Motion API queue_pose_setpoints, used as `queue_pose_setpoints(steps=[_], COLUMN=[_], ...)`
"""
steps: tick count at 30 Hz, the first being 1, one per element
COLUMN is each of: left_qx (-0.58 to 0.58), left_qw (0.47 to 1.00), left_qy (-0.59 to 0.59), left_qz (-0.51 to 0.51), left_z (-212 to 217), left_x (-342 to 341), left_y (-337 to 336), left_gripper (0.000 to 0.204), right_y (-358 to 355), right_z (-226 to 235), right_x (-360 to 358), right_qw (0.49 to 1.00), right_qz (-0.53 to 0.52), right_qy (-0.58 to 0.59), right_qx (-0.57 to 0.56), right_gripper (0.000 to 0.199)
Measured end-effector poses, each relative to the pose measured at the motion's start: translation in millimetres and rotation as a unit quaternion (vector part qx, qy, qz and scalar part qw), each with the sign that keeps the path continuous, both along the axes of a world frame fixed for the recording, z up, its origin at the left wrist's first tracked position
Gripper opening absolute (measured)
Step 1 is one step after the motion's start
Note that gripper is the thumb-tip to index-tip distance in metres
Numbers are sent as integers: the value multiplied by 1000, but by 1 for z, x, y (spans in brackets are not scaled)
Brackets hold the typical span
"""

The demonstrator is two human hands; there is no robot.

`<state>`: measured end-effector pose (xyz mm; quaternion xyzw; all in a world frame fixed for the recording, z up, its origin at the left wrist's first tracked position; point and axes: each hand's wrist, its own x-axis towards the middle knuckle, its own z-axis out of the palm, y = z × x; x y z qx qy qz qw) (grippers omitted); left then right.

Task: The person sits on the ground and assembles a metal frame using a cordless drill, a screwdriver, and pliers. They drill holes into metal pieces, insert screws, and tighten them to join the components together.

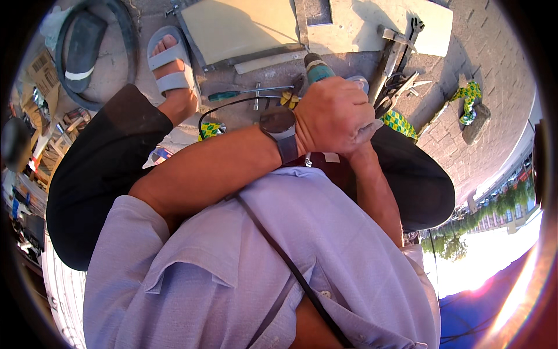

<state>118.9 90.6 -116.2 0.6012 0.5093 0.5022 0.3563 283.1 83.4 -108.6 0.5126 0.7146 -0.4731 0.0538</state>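
A green power drill point(319, 71) points forward and away from me, its bit meeting the dark metal frame edge beside a cream-coloured board point(244, 29). Over the drill's body my left hand point(336, 111) is closed, with a watch point(280, 128) on its wrist. My right hand point(363, 138) sits behind and under the left, closed at the rear of the drill; its fingers are mostly hidden. The frame and board lie on the paving in front of my feet.
Left of the drill lie a green-handled screwdriver point(225, 95) and a metal T-shaped tool point(257, 98). To the right are a hammer point(390, 49), a wrench point(414, 36) and pliers point(401, 93). A stone point(476, 124) rests on green-yellow wrapping. A black rubber loop point(135, 52) lies far left.
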Motion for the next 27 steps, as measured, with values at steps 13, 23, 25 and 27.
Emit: queue_pose_setpoints(steps=[13, 23, 25, 27], left_qx=[0, -7, -11, -11], left_qw=[1000, 1000, 1000, 1000], left_qy=[9, 23, 24, 24], left_qz=[-5, -20, -17, -13], left_z=[-1, -8, -5, -4], left_x=[-1, -6, -2, -3], left_y=[-5, 0, -1, 0], left_gripper=[17, 18, 18, 18], right_y=[-5, -1, 0, 1], right_z=[-2, -8, -9, -8], right_x=[-4, -10, -10, -11], right_qw=[1000, 1000, 999, 999], right_qz=[-10, -10, -8, -10], right_qy=[1, 10, 11, 14], right_qx=[17, 28, 30, 34], right_gripper=[27, 27, 27, 27])
